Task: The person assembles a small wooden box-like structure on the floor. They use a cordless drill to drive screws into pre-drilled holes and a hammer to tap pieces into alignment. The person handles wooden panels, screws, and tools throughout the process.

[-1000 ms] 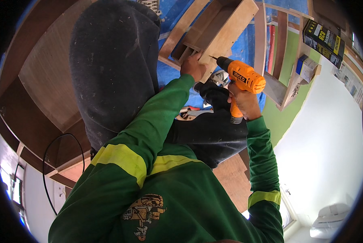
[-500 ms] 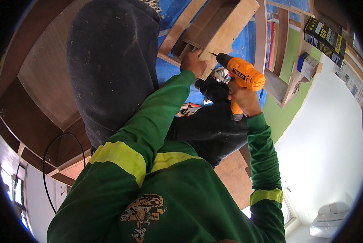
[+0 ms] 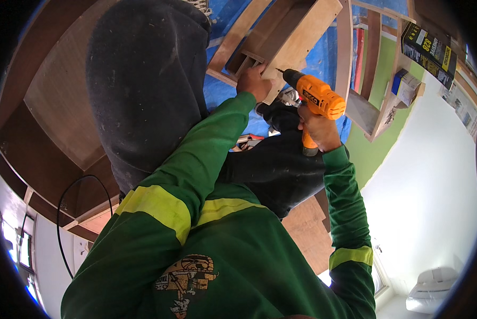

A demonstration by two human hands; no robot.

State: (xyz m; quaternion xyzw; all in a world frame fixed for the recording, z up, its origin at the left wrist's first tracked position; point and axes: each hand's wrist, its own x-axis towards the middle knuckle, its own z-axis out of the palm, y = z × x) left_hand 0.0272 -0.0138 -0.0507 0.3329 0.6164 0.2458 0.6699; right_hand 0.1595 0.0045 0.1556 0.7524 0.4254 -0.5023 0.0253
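Observation:
My right hand grips the handle of an orange cordless drill, whose bit points left and up at the edge of a light plywood box frame. My left hand presses on the near corner of that frame, next to a small wooden block inside it. Both arms wear green sleeves with yellow bands. My dark trouser legs fill the middle, one knee raised at the left and the other under the drill.
A blue tarp lies under the frame. Brown wooden cabinet panels stand at the left with a black cable. At the right are wooden shelves with boxes, a green wall and a black-and-yellow carton.
The drill and my right hand have shifted up and left, bringing the bit to the frame's edge. My left hand has stayed on the frame corner.

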